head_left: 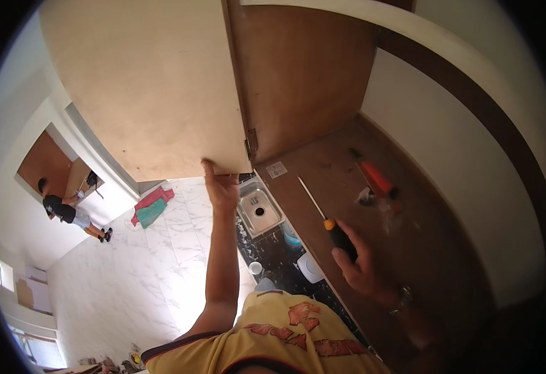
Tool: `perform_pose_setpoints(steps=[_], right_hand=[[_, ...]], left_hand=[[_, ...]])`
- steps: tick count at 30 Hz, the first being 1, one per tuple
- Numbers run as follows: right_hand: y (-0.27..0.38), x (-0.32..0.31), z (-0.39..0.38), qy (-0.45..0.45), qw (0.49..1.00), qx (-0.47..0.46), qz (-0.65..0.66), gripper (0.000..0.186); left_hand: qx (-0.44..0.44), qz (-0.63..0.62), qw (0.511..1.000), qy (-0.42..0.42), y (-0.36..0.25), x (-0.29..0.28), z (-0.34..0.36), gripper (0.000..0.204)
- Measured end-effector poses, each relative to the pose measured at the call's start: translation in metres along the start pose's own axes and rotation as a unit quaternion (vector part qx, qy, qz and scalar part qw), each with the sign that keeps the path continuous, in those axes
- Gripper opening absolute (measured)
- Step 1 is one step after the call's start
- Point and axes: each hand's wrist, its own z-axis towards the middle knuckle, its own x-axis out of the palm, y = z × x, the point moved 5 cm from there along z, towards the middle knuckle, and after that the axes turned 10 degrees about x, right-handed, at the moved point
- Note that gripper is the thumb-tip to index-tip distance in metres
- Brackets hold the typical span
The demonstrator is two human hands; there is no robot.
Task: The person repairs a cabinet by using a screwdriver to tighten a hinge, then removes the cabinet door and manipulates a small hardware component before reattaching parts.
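Head view shows a pale wooden cabinet door (148,87) standing open, the landmark for all places here. At its lower edge, close to the hinge-side corner, the left hand (224,190) has its fingers clamped on the panel, the thumb on the face and the other fingers partly hidden by the edge. A metal hinge (250,145) sits low on the door's right side. Right of the door and lower, over the brown cabinet shelf (435,268), the right hand (366,271) has its fingers clamped on a screwdriver (341,240) with a black and yellow handle; its shaft points back toward the door. A watch (402,300) circles the right wrist. Farther right of the door, a red cylindrical object (378,179) lies on the shelf. Just below the door's corner, a steel sink (268,218) is set in the black desk (262,248); farther below the door, a white cup (255,268) and a white container (310,268) stand there. Left of the door and lower, red cloth (158,195) and green cloth (152,214) overlap on the tiled floor (129,274), with another person (62,209) beyond.
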Motion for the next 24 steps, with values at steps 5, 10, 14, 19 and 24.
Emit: perform_pose_setpoints(steps=[5,10,14,19,24], right_hand=[[0.027,0.029,0.059,-0.057,0.993,-0.067,-0.080,0.054],[0.047,0.044,0.112,-0.062,0.995,-0.055,-0.054,0.051],[0.052,0.051,0.125,-0.077,0.991,-0.087,-0.060,0.050],[0.058,0.052,0.129,-0.072,0.993,-0.078,-0.055,0.050],[0.066,0.051,0.125,-0.079,0.988,-0.109,-0.081,0.050]], left_hand=[[0.003,-0.082,0.995,0.055,0.036,0.011,-0.001,0.080],[-0.005,-0.130,0.991,0.011,0.039,0.047,0.031,0.081],[-0.010,-0.093,0.995,-0.033,0.037,0.056,0.036,0.083],[-0.024,-0.091,0.994,-0.048,0.033,0.065,0.035,0.081],[-0.040,-0.096,0.993,-0.060,0.024,0.075,0.030,0.080]])
